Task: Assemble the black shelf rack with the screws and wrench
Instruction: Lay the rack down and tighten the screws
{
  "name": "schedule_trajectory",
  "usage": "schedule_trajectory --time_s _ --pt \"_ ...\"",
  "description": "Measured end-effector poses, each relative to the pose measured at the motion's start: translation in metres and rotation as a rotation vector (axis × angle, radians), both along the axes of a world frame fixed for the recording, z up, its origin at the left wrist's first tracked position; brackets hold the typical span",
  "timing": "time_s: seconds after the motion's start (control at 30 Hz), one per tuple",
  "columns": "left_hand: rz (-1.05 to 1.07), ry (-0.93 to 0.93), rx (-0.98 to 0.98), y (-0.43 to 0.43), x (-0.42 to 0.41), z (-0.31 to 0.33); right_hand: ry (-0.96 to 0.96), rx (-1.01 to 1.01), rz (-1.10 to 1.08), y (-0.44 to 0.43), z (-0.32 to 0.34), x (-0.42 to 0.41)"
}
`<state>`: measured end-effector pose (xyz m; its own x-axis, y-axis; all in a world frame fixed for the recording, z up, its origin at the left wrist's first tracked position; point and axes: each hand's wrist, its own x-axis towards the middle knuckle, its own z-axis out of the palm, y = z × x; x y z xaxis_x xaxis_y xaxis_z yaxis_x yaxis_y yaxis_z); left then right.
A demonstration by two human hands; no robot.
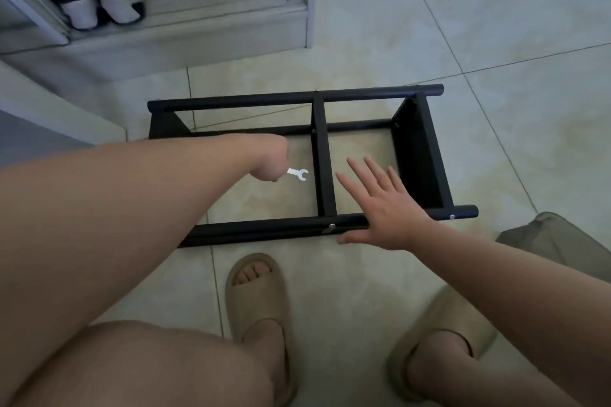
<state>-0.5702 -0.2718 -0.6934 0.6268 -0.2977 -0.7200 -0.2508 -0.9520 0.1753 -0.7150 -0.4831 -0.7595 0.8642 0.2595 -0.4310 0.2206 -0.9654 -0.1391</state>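
Bare knee [139, 363] low left, feet in tan slippers [258, 301] on tiled floor [496, 43]. Ahead, black shelf rack [291, 97] on its side on floor, w/ screws [331, 226] seen in near rail; L grip [268, 162] curled round handle of small silver wrench [299, 173], inside frame left of centre bar. R grip [386, 205] spread flat, fingers straight, over near rail & right bay, betw centre bar & end panel; contact w/ rail unclear.

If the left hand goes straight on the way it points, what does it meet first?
Most likely the black metal rack's middle crossbar, just beyond the small silver wrench that the left hand grips. Depth is unclear; it might pass above.
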Motion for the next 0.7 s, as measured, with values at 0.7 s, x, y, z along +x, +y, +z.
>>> schedule_trajectory --time_s 0.7 --pt "0.525 0.509 -0.631 0.007 -0.021 -0.131 -0.181 0.215 0.266 0.001 -0.063 0.048"
